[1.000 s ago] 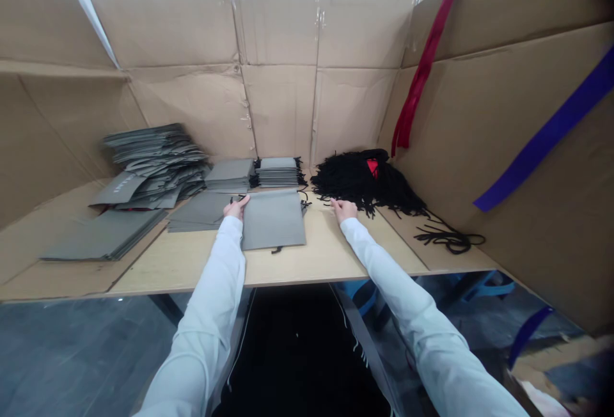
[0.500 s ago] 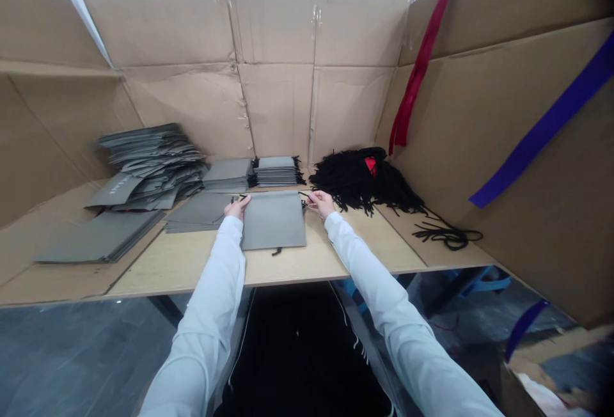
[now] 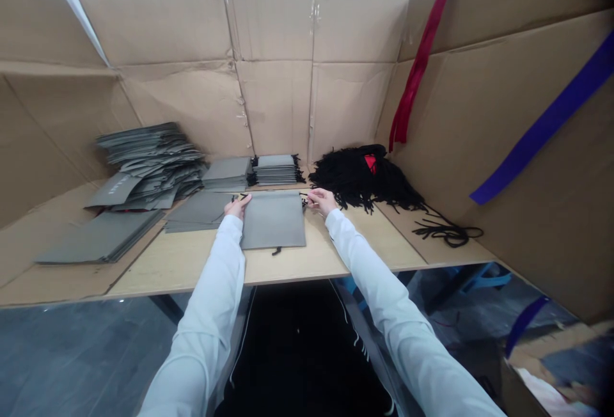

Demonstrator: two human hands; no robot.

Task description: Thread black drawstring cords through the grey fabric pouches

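A: Where's the grey pouch [image 3: 274,222], and how much room is around it?
B: Flat on the table [image 3: 288,268], its near side close to the front edge, with a bare strip of board between. There's more bare wood to the pouch's right, and some left of its near corner.
A: And beyond its far side?
B: Tighter. A neat stack [image 3: 275,171] with black tufts at both ends sits just behind the pouch, and a cardboard wall [image 3: 283,103] rises behind that. Loose grey sheets [image 3: 201,210] lie just left of the pouch.
A: The hands?
B: The left hand [image 3: 236,206] grips the pouch at its far-left corner. The right hand [image 3: 323,201], beside the far-right corner, has its fingertips pinched on a black cord [image 3: 304,195].
A: What's it all made of?
B: The pouch looks like smooth, matte fabric, four-sided, with a band along the far edge (a short black end [image 3: 276,251] pokes out under the near side, too). Right of and beyond the pouch is a shaggy heap of black cords [image 3: 345,177] with a red patch in it; farther right, a looped bundle [image 3: 451,234]. The wall is creased, with shiny tape near the top.
A: Any writing?
B: Pale marks on a tilted piece in the tall pile [image 3: 158,158], well left of the pouch, but they're too small to read.
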